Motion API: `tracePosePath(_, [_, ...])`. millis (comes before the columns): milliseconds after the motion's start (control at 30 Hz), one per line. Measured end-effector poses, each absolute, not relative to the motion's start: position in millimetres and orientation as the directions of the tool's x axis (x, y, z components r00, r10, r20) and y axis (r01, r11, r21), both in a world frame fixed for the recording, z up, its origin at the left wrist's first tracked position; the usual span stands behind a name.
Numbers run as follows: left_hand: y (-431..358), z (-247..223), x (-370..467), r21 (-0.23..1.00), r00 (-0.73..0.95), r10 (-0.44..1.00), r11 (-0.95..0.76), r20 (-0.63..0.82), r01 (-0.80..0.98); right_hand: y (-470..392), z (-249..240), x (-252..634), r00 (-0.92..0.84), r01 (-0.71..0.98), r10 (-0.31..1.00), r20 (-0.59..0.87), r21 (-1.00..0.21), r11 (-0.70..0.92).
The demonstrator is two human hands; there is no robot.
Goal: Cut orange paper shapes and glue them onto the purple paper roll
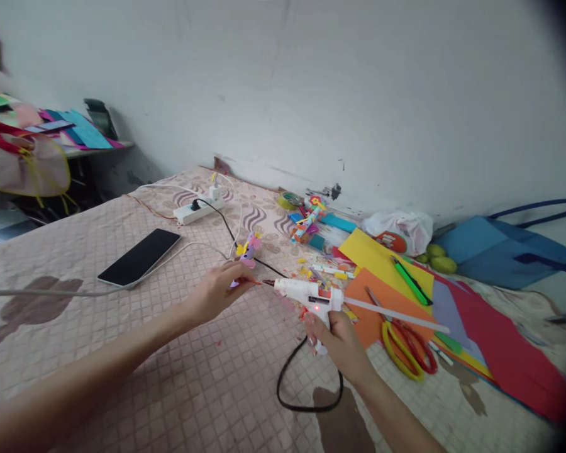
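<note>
My right hand (pixel 337 340) is wrapped around the handle of a white hot glue gun (pixel 295 289), whose red light is lit. A long translucent glue stick (pixel 396 314) juts out of its back end. The gun's nozzle points left toward my left hand (pixel 224 283), which pinches a small orange piece (pixel 251 283), probably paper. That piece is at the nozzle tip; whether they touch I cannot tell. Just behind my left hand stands a small purple paper figure (pixel 249 248) with yellow and pink parts, its lower part hidden by my fingers.
A phone (pixel 139 257) and a power strip (pixel 198 209) with cables lie on the left. Scissors (pixel 403 346), a green cutter (pixel 411 280) and coloured sheets (pixel 495 340) spread to the right. Paper scraps, a tape roll (pixel 290 200) and a blue bag (pixel 500 251) sit near the wall.
</note>
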State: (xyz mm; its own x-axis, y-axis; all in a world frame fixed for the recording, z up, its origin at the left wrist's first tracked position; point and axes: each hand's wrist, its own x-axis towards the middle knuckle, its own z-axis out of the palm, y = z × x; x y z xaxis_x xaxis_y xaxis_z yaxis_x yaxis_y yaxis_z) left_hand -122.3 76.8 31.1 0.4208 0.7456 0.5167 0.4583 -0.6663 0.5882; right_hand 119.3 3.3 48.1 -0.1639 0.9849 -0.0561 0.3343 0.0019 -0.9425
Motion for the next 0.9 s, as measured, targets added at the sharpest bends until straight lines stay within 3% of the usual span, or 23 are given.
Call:
tracePosePath(267, [76.3, 29.7, -121.9, 0.435, 0.522, 0.58, -0.814, 0.625, 0.384, 0.7, 48.5, 118.8, -0.153, 0.46, 0.988, -0.015, -0.886, 0.058])
tracePosePath(900, [76.0, 25.7, -122.0, 0.406, 0.552, 0.558, -0.83, 0.62, 0.383, 4.8, 42.3, 121.5, -0.184, 0.531, 0.981, 0.058, -0.834, 0.149])
